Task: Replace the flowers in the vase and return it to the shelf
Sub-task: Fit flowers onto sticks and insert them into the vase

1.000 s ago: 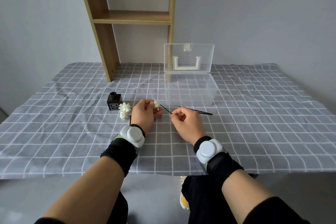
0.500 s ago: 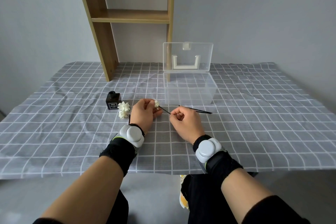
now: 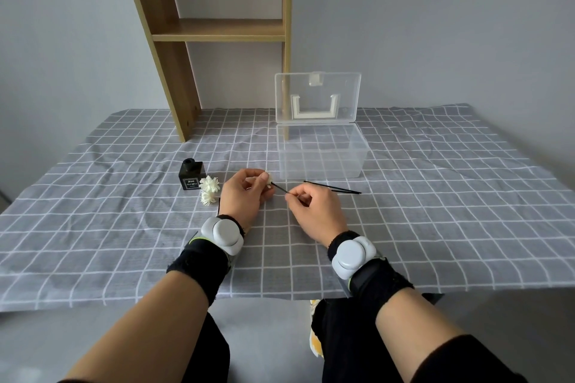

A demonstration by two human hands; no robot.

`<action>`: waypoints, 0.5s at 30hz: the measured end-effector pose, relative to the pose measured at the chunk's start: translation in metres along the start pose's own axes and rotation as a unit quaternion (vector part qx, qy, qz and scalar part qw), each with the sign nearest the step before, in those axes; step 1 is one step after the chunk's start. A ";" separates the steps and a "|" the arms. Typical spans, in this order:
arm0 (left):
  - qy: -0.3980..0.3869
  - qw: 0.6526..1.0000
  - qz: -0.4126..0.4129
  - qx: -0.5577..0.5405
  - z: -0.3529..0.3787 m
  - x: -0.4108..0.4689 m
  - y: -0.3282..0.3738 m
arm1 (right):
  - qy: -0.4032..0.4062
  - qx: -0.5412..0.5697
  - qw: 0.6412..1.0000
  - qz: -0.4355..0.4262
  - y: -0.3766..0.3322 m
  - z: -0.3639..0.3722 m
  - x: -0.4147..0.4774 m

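A small black square vase stands upright on the checked cloth, left of my hands, with nothing in its neck. Two white flower heads lie beside it on the cloth. My left hand pinches a third white flower head at its fingertips. My right hand pinches the thin black stem that runs from that flower. More thin black sticks lie on the cloth just beyond my right hand.
A clear plastic box with its lid up stands behind the sticks. A wooden shelf unit rises at the back of the table against the grey wall. The grey checked cloth covers the whole table.
Both hands have stayed almost still on the flower and its stem. The camera has shifted slightly.
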State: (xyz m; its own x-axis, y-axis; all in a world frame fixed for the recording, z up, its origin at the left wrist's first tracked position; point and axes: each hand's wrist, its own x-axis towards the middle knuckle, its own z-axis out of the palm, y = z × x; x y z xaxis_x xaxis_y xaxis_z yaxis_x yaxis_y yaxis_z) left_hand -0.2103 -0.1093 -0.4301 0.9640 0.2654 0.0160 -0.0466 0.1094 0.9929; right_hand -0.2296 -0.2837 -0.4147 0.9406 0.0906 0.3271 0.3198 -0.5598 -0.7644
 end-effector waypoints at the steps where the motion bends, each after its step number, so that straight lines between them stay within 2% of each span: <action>1: 0.000 1.000 0.002 0.002 0.000 -0.001 0.000 | -0.001 0.004 1.000 0.004 0.000 0.000 0.000; 15: -0.017 1.000 -0.005 0.012 0.000 -0.001 0.001 | -0.012 -0.021 1.000 -0.009 0.005 0.002 0.002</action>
State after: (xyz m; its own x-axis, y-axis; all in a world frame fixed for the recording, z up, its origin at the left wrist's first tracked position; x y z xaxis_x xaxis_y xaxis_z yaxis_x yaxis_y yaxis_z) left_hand -0.2116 -0.1099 -0.4295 0.9726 0.2324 0.0094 -0.0307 0.0883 0.9956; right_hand -0.2263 -0.2844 -0.4187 0.9377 0.1203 0.3259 0.3314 -0.5914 -0.7352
